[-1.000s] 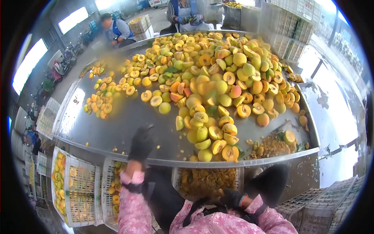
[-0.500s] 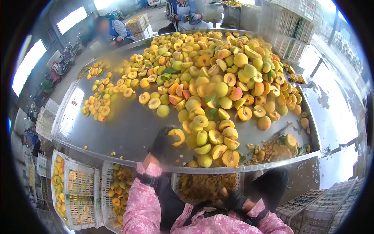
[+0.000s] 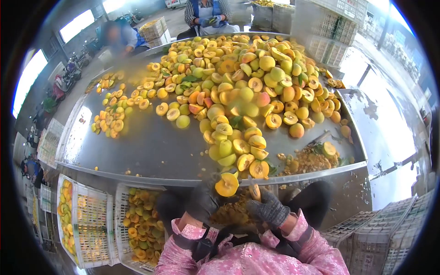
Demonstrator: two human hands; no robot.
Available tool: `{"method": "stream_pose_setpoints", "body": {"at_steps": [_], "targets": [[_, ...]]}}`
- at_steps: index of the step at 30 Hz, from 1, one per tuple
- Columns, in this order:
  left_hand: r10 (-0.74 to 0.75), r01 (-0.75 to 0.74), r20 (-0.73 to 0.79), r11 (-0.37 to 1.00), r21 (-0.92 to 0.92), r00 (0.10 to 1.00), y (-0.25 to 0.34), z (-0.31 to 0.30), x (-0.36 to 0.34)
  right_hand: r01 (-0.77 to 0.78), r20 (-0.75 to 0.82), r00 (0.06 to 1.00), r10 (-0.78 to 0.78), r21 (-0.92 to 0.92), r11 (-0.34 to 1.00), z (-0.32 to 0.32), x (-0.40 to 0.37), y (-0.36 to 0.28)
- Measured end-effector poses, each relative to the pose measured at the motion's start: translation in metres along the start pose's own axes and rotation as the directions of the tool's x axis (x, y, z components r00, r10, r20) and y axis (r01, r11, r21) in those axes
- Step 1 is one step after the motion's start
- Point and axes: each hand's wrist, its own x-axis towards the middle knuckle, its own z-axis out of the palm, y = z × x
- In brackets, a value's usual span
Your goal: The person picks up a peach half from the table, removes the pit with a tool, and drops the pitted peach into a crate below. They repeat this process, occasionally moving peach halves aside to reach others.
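Observation:
My left hand (image 3: 202, 201), in a dark glove, grips a yellow peach half (image 3: 227, 184) by its edge, cut face up, at the table's front edge. Close to its right is my right hand (image 3: 269, 208), in a grey glove, closed around a small hand tool with a tan handle (image 3: 255, 190); the tool's tip is too small to make out. Beyond them a large heap of whole and halved peaches (image 3: 247, 91) covers much of the metal table (image 3: 151, 151). Below my hands stands a container of brownish-yellow scraps (image 3: 231, 214), partly hidden.
Peach-filled crates (image 3: 94, 229) stand at the lower left. Stacked crates (image 3: 380, 233) are at the lower right, with more crates (image 3: 327, 32) behind the table. Pits and scraps (image 3: 311, 160) lie on the right front. Two people (image 3: 211, 18) work at the far side.
My left hand has drawn the peach half back from the table to the front edge. My right hand has come up beside it with the tool. The view has shifted slightly.

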Motion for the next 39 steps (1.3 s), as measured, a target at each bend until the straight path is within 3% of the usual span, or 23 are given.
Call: {"method": "stream_pose_setpoints", "body": {"at_steps": [2, 3, 5, 7, 9, 11, 12, 15, 17, 18, 20, 21, 23, 25, 26, 28, 29, 31, 32, 34, 35, 36, 39], "targets": [[0.092, -0.094, 0.021, 0.934, 0.345, 0.996, -0.012, 0.0, -0.005, -0.01, -0.018, 1.0, 0.012, 0.105, 0.994, 0.001, 0.003, 0.003], [0.148, -0.155, 0.056, 0.832, 0.533, 0.987, -0.016, 0.003, -0.007, 0.0, -0.026, 1.0, 0.005, 0.165, 0.986, 0.002, 0.005, 0.006], [0.257, -0.262, 0.153, 0.475, 0.84, 0.954, -0.025, 0.019, -0.016, 0.016, -0.102, 0.995, 0.01, 0.253, 0.967, 0.008, 0.006, 0.004], [0.255, -0.366, 0.321, 0.152, 0.918, 0.912, -0.025, 0.028, -0.021, 0.028, -0.119, 0.993, -0.003, 0.204, 0.979, 0.007, 0.006, 0.01], [0.159, -0.5, 0.493, 0.007, 0.866, 0.855, -0.02, 0.029, -0.022, -0.019, -0.095, 0.995, 0.036, 0.178, 0.984, 0.004, 0.004, 0.011], [0.193, -0.496, 0.491, -0.023, 0.868, 0.85, -0.02, 0.031, -0.022, -0.125, -0.028, 0.991, 0.131, 0.169, 0.978, -0.001, 0.002, 0.007], [0.212, -0.493, 0.489, -0.039, 0.869, 0.846, -0.021, 0.031, -0.023, -0.095, -0.033, 0.995, 0.098, 0.082, 0.992, -0.002, 0.003, 0.007], [0.134, -0.496, 0.477, 0.239, 0.835, 0.868, -0.033, 0.005, -0.008, 0.067, -0.008, 0.997, -0.07, -0.205, 0.976, -0.003, 0.009, 0.004], [0.114, -0.537, 0.526, 0.103, 0.837, 0.843, -0.039, -0.002, -0.003, 0.263, 0.057, 0.963, -0.263, -0.409, 0.874, -0.004, 0.014, -0.001], [0.099, -0.557, 0.552, 0.033, 0.83, 0.828, -0.04, -0.002, -0.001, 0.27, 0.073, 0.96, -0.269, -0.476, 0.837, -0.005, 0.015, -0.005], [0.138, -0.517, 0.503, 0.102, 0.85, 0.853, -0.039, 0.007, -0.01, 0.28, 0.104, 0.956, -0.274, -0.602, 0.748, -0.007, 0.014, -0.013], [0.157, -0.496, 0.476, 0.139, 0.857, 0.866, -0.038, 0.011, -0.013, 0.272, 0.06, 0.957, -0.283, -0.523, 0.808, -0.008, 0.015, -0.007], [0.23, -0.515, 0.512, -0.053, 0.856, 0.828, -0.036, 0.003, -0.013, 0.258, -0.028, 0.958, -0.285, -0.351, 0.9, -0.011, 0.014, 0.008], [0.313, -0.469, 0.461, -0.054, 0.882, 0.83, -0.038, -0.004, -0.009, 0.083, 0.035, 0.996, -0.084, 0.034, 0.996, -0.015, 0.005, 0.006], [0.355, -0.422, 0.38, 0.045, 0.906, 0.854, -0.04, -0.006, -0.007, -0.027, 0.093, 0.996, 0.006, 0.224, 0.974, -0.017, -0.002, 0.002], [0.407, -0.376, 0.329, 0.04, 0.926, 0.852, -0.042, -0.008, -0.007, -0.132, 0.162, 0.983, 0.085, 0.313, 0.941, -0.015, -0.012, -0.004], [0.426, -0.375, 0.366, -0.067, 0.925, 0.827, -0.04, -0.007, -0.009, -0.143, 0.151, 0.984, 0.099, 0.321, 0.936, -0.01, -0.016, -0.004], [0.428, -0.381, 0.407, -0.148, 0.913, 0.807, -0.038, -0.003, -0.014, -0.125, 0.129, 0.988, 0.089, 0.302, 0.945, 0.0, -0.022, 0.001], [0.417, -0.395, 0.407, -0.12, 0.911, 0.813, -0.038, 0.001, -0.017, -0.098, 0.089, 0.993, 0.082, 0.196, 0.976, 0.007, -0.022, 0.005], [0.399, -0.427, 0.242, 0.486, 0.763, 0.885, -0.041, 0.004, -0.017, -0.051, 0.011, 0.999, 0.051, -0.024, 0.998, 0.019, -0.023, 0.011], [0.293, -0.315, 0.114, 0.888, 0.336, 0.949, -0.045, 0.005, -0.014, -0.031, 0.034, 0.999, 0.033, -0.048, 0.998, 0.019, -0.021, 0.017], [0.126, -0.108, 0.071, 0.97, -0.218, 0.99, -0.048, 0.005, -0.012, 0.028, 0.017, 1.0, -0.026, -0.108, 0.994, 0.02, -0.02, 0.023], [0.121, -0.119, 0.098, 0.993, -0.024, 0.988, -0.051, -0.001, -0.013, 0.171, -0.007, 0.983, -0.184, -0.34, 0.925, 0.021, -0.017, 0.034]]}}
